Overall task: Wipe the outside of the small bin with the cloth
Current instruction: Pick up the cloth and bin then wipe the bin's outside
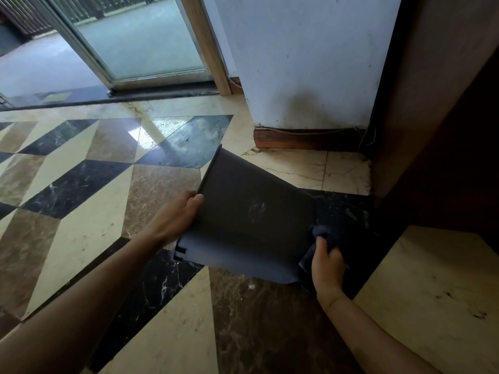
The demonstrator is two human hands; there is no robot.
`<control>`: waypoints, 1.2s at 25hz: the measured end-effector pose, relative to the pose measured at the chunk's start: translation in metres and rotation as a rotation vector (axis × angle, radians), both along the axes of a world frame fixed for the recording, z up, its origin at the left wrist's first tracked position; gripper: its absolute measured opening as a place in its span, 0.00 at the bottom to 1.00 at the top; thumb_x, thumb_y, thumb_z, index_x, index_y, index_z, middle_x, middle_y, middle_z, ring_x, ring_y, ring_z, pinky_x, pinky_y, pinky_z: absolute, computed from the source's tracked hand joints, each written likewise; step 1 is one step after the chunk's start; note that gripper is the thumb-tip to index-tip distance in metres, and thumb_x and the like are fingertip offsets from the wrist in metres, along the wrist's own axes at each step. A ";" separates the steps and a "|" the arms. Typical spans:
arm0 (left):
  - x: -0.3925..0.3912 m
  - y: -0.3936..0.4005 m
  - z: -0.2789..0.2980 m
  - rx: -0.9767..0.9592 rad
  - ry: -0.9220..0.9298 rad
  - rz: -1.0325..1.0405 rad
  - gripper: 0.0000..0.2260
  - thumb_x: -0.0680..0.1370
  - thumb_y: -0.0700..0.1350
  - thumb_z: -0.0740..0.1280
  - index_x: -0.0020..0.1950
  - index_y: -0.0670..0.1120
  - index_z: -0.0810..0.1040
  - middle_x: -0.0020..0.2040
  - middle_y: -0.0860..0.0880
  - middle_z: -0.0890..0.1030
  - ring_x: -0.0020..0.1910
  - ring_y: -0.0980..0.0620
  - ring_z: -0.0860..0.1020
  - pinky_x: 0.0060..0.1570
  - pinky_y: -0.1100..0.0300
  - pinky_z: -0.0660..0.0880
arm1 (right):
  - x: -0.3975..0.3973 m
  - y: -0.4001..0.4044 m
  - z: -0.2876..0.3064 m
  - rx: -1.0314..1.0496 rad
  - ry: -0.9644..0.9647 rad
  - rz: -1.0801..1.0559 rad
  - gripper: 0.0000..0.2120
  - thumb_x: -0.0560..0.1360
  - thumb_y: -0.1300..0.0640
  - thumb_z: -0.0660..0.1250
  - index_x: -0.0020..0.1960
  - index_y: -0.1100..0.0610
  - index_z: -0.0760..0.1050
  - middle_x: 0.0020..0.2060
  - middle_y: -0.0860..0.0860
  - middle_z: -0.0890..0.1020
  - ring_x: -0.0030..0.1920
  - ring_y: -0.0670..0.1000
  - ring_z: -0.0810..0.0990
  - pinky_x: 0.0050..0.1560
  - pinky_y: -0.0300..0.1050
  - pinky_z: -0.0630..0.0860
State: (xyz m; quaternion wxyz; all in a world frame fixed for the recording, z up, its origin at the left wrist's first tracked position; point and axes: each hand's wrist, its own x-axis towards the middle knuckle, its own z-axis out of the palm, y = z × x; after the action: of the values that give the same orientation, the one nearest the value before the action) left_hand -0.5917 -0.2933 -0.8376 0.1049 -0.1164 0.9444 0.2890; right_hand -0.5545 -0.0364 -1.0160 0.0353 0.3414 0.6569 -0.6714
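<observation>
Nearest us, our right hand (328, 265) was closed around a bunched dark cloth (322, 234), pressing it against the lower right corner of the small bin (251, 225). We judged that a good wipe here meant keeping the cloth flat against the wall instead of balled up, and drawing it in long overlapping passes across the face turned toward us.

The dark plastic bin was held tipped on its side above the patterned marble floor (81, 184), its broad wall facing the camera. A pale scuff (256, 209) showed near the middle of that wall, and we thought it called for firmer pressure and a second pass.

Further left, our left hand (175, 220) gripped the bin's rim edge, fingers curled over it, steadying the bin against the push of the cloth. We reckoned that hand should turn the bin as each side was finished, so the hidden sides got reached too.

Beyond stood a white wall (310, 63) with a wooden skirting board (305, 139), and a glass sliding door (140, 39).
</observation>
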 end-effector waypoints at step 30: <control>0.039 0.072 -0.023 0.062 0.404 0.004 0.11 0.83 0.45 0.55 0.62 0.59 0.68 0.39 0.62 0.76 0.39 0.66 0.77 0.36 0.65 0.75 | -0.066 -0.003 0.002 0.359 0.107 0.288 0.22 0.77 0.47 0.54 0.66 0.56 0.71 0.63 0.58 0.76 0.65 0.61 0.73 0.68 0.59 0.65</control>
State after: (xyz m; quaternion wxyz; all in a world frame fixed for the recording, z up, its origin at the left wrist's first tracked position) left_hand -0.5528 -0.2215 -0.8610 -0.0840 -0.0547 0.9366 0.3357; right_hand -0.6206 -0.0398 -1.0143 0.0344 0.2088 0.8085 -0.5492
